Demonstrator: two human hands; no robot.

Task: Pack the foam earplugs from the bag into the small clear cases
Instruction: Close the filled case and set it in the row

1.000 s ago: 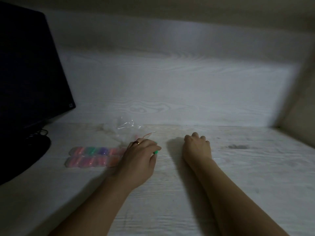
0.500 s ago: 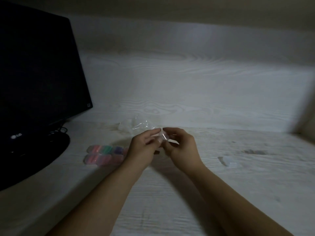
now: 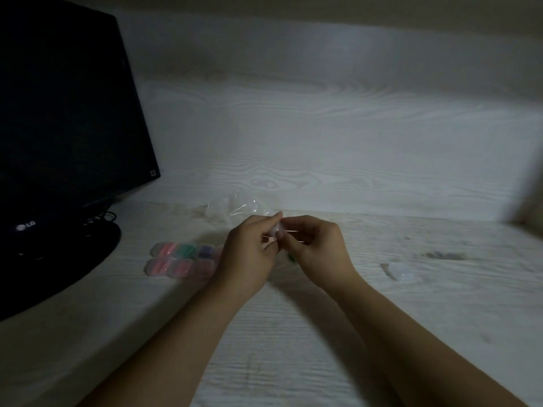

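A small clear case (image 3: 278,229) is held just above the desk between my left hand (image 3: 249,254) and my right hand (image 3: 316,248), fingertips of both pinching it. A bit of green earplug (image 3: 291,257) shows under my right hand. The crumpled clear bag (image 3: 235,208) lies right behind my hands. To the left, several filled clear cases (image 3: 182,259) with pink, green and purple earplugs lie in two rows. Another empty clear case (image 3: 404,273) lies on the desk to the right.
A black monitor (image 3: 64,127) on a round stand (image 3: 73,254) fills the left side, with cables behind it. The pale wood-grain desk (image 3: 293,348) runs back to a matching wall panel. A dark smudge (image 3: 443,255) marks the desk at the right.
Both hands rose off the desk and came together on a clear case. The view swung left, showing more of the monitor and the empty case at right.
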